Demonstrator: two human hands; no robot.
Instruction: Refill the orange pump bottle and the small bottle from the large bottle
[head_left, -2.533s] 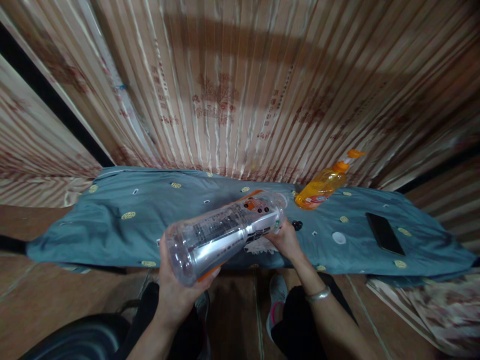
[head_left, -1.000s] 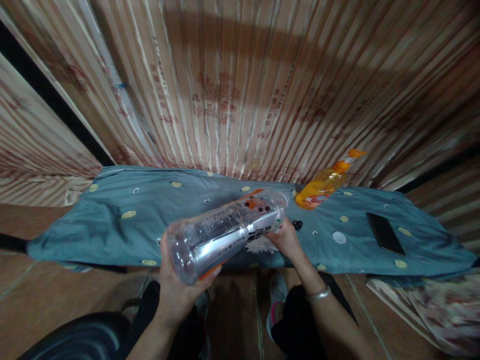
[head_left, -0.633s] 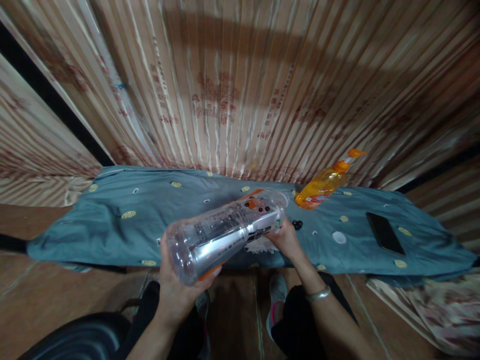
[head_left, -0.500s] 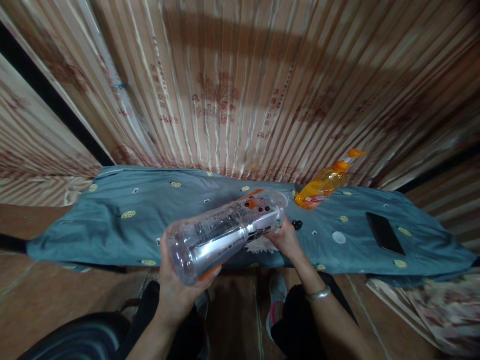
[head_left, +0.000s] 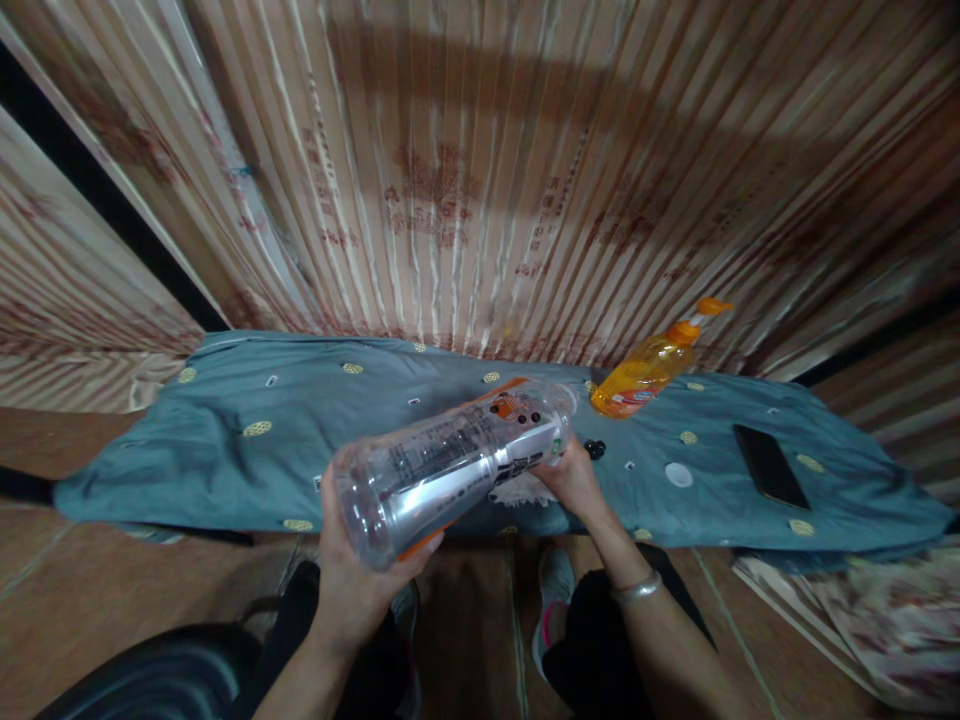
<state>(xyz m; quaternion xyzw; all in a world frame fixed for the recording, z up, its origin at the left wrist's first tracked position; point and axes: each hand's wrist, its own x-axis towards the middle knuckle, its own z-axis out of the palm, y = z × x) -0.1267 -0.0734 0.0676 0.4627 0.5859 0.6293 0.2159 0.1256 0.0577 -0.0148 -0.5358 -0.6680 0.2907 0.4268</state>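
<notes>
A large clear plastic bottle (head_left: 450, 470) with a silver, black and orange printed label lies tilted between my hands, above the cloth. My left hand (head_left: 356, 580) is wrapped round its bottom end at the lower left. At the neck end, my right hand (head_left: 574, 478) grips it from below, its fingers partly hidden behind the bottle. Beneath the bottle near my right hand shows a whitish frayed piece (head_left: 525, 490) on the cloth. Small black things (head_left: 595, 450) lie just right of the neck, too small to name.
Blue-green cloth with yellow prints (head_left: 225, 440) covers the narrow table. A pump bottle of orange liquid (head_left: 645, 372) stands at the back right. Further right lie a black phone (head_left: 771, 467) and a white round thing (head_left: 679, 475). A pleated curtain (head_left: 465, 200) hangs behind; a black stool (head_left: 165, 675) is lower left.
</notes>
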